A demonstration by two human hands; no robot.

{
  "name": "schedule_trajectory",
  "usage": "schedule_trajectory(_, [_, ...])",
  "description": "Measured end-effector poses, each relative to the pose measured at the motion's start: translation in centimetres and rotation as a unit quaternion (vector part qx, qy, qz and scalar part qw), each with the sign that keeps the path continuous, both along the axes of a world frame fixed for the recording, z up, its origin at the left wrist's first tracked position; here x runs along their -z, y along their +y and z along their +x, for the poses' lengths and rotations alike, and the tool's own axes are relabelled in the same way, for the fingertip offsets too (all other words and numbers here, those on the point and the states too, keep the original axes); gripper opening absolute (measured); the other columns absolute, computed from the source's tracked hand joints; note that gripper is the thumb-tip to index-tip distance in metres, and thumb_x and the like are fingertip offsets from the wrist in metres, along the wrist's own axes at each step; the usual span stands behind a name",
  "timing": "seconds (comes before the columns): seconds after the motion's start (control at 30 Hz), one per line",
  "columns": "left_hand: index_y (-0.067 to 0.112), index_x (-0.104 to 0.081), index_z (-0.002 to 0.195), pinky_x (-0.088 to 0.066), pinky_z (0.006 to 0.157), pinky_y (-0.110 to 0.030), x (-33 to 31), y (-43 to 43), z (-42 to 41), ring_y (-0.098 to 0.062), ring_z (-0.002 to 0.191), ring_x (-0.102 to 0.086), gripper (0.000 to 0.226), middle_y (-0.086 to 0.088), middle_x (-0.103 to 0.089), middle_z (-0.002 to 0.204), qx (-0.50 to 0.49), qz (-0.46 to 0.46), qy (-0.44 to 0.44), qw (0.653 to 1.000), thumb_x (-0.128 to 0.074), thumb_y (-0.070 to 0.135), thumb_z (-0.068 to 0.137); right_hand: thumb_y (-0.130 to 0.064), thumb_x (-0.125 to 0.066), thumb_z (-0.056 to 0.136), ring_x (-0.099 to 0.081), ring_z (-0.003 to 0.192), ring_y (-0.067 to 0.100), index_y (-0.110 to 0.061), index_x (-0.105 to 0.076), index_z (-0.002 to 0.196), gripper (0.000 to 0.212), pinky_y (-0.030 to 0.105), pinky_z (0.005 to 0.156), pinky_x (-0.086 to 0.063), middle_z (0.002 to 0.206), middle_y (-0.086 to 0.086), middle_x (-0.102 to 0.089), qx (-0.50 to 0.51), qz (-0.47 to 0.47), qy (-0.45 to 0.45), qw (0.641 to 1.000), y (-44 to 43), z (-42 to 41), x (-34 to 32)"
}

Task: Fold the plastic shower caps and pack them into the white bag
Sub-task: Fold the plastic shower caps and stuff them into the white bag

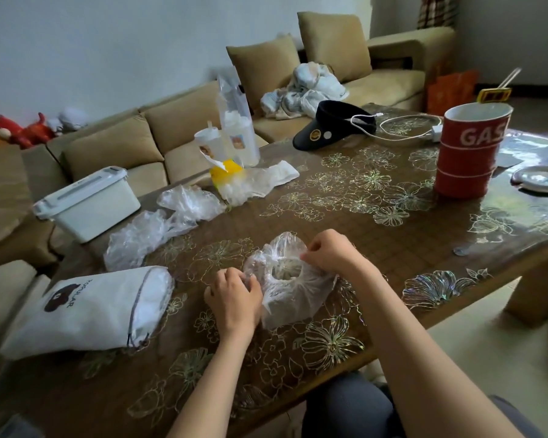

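Note:
A clear plastic shower cap (285,289) lies crumpled on the brown flowered table (393,235) in front of me. My left hand (234,298) pinches its left edge with curled fingers. My right hand (329,252) pinches its elastic rim at the upper right. The white drawstring bag (89,314), printed with a bear, lies on its side to the left with its mouth facing the cap. Two more loose shower caps lie further back: one (140,238) behind the bag, another (190,202) beyond it.
A white lidded box (89,203) sits at the table's left edge. Plastic packaging with a yellow label (234,178) stands behind the caps. A black visor (329,128), a white charger cable (405,128), a red cup (469,150) and a plate (541,178) occupy the far right. A beige sofa (108,143) runs behind.

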State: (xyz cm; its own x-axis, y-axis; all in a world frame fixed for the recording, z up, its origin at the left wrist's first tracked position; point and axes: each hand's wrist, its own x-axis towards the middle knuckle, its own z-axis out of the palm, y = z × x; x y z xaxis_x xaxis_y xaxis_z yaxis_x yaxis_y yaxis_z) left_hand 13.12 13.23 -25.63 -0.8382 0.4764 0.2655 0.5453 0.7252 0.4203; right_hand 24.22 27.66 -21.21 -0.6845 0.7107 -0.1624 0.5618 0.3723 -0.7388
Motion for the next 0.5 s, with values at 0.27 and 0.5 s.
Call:
schedule_trajectory(0.27, [0.01,-0.048,0.099,-0.034,0.051,-0.016,-0.4,-0.3,0.7,-0.015,0.075,-0.053,0.005,0.0,-0.059,0.089,0.064,0.184,-0.003,0.981,-0.046,0.008,0.096,-0.014,-0.077,0.076,-0.056,0.071,0.014,-0.008,-0.061,0.112,0.04,0.023,0.063,-0.05,0.098,0.004,-0.064,-0.129,-0.09,-0.104,0.982,1.6,2.2,-2.9])
schedule_trajectory(0.5, [0.007,-0.048,0.112,-0.034,0.053,-0.014,-0.5,-0.3,1.1,-0.015,0.075,-0.052,0.033,0.003,-0.054,0.092,0.09,0.176,-0.007,0.98,-0.039,-0.012,0.087,-0.047,-0.057,0.088,-0.036,0.049,0.01,-0.015,-0.051,0.064,0.041,0.022,0.047,-0.03,0.059,-0.002,-0.044,-0.14,-0.056,0.015,0.989,0.4,-0.2,-1.7])
